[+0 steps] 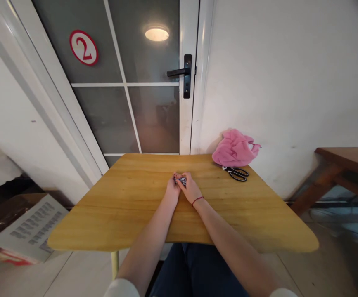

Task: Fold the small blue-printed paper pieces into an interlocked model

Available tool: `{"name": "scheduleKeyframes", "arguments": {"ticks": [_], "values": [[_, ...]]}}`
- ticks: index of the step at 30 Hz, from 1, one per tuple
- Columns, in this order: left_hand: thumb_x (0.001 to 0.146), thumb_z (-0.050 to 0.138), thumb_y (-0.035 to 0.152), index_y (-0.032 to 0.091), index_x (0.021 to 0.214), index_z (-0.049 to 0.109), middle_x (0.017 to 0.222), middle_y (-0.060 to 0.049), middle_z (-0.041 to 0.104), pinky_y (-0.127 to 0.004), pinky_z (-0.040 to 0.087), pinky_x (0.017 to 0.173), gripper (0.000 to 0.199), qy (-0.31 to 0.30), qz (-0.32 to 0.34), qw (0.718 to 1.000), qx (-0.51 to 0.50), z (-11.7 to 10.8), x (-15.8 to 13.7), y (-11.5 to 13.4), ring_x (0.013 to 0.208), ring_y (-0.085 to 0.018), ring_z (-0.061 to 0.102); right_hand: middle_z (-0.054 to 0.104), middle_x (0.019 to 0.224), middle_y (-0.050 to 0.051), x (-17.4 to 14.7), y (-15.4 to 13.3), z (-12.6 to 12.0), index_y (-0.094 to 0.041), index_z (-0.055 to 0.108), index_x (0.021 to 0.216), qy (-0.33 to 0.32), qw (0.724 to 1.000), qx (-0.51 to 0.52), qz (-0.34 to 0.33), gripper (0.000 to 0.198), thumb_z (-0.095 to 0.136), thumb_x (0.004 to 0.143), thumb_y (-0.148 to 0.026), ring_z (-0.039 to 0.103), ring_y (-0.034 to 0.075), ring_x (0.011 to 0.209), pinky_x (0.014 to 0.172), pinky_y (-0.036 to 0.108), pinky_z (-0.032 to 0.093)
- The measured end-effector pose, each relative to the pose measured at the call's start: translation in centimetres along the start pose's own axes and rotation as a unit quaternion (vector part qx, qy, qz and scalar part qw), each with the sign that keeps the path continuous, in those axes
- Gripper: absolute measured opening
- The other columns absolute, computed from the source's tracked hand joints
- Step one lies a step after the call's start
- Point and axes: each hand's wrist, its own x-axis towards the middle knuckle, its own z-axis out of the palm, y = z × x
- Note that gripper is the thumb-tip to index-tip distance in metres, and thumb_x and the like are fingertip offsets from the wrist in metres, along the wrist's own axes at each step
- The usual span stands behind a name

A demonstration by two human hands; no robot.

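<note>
Close together above the middle of the yellow wooden table point(129, 206), both my hands are closed on one small item with a dark and whitish pattern point(183, 180). Its kind is too small and too covered by fingers to make out. My left hand point(173, 186) wraps its left side. From the right, my right hand point(191, 189) grips it with thumb and fingers, a thin red cord around that wrist.
Black-handled scissors point(237, 173) lie at the table's back right, beside a bundled pink cloth point(236, 148) against the wall. Behind the table is a glazed door with a black handle point(187, 76). A cardboard box point(27, 229) stands at left; a brown wooden table point(349, 159) at right.
</note>
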Motion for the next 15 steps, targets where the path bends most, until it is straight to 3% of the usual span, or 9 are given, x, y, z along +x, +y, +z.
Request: {"name": "scheduleKeyframes", "arguments": {"ticks": [6, 15], "values": [[0.09, 0.055, 0.032, 0.015, 0.118, 0.054, 0.116, -0.009, 0.058, -0.04, 0.053, 0.081, 0.033, -0.007, -0.005, 1.0, -0.003, -0.1, -0.2, 0.0, 0.097, -0.02, 0.06, 0.065, 0.094, 0.008, 0.0, -0.1, -0.4, -0.02, 0.049, 0.092, 0.008, 0.999, -0.031, -0.003, 0.021, 0.046, 0.089, -0.04, 0.064, 0.02, 0.081, 0.066, 0.029, 0.046], [0.09, 0.054, 0.033, 0.015, 0.119, 0.054, 0.118, -0.01, 0.057, -0.041, 0.052, 0.083, 0.034, -0.037, 0.022, 0.999, 0.007, -0.5, 0.1, 1.1, 0.099, -0.02, 0.059, 0.062, 0.082, 0.005, 0.0, 0.0, -0.5, -0.02, 0.05, 0.083, 0.051, 0.998, -0.007, -0.031, 0.024, 0.042, 0.089, -0.042, 0.059, 0.016, 0.073, 0.065, 0.026, 0.044]]}}
